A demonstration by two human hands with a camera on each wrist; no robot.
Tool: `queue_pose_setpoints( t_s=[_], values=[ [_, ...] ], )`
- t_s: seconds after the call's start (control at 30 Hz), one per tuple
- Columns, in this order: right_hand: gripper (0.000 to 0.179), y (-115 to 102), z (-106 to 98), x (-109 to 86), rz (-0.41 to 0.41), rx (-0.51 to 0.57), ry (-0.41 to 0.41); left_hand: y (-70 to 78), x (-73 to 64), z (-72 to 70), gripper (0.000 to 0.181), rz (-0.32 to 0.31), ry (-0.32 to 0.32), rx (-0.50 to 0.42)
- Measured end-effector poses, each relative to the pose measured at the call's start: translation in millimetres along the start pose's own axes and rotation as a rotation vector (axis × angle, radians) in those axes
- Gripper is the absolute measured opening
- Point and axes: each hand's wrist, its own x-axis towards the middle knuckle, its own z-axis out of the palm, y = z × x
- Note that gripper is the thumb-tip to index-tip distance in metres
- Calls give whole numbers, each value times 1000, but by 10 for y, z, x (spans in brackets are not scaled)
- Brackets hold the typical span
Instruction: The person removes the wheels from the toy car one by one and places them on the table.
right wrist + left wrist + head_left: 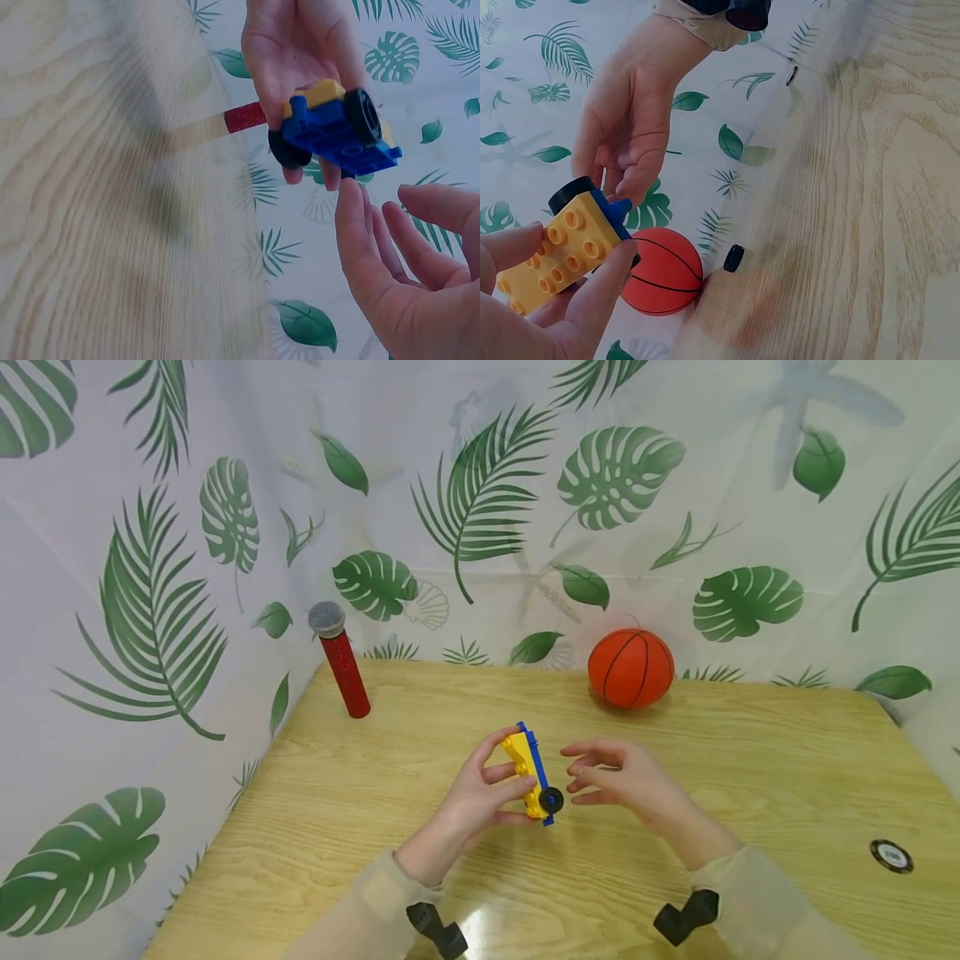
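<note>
My left hand (480, 797) holds a yellow and blue toy car (531, 772) above the table, tilted on its end, with fingers and thumb on its edges. In the left wrist view, studs cover the yellow body (562, 251). The blue underside (337, 139) and black wheels (363, 116) show in the right wrist view. Just right of the car is my right hand (630, 781), fingers loosely bent and holding nothing. A small gap separates it from the car in the head view. A black disc, perhaps a loose wheel (734, 258), appears near the ball in the left wrist view.
An orange-red toy basketball (632, 667) sits at the back of the wooden table (420, 693). A red microphone (345, 664) stands at the back left. Toward the right edge lies a round black-and-white chip (892, 856). Leaf-printed cloth (487, 610) borders the table.
</note>
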Motion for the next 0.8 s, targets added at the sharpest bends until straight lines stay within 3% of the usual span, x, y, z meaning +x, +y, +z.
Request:
queue_pose_setpoints(
  t_s=[0.8],
  values=[
    [45, 26, 116, -35, 24, 46, -87, -7, 21, 28, 74, 7, 18, 21]
  ],
)
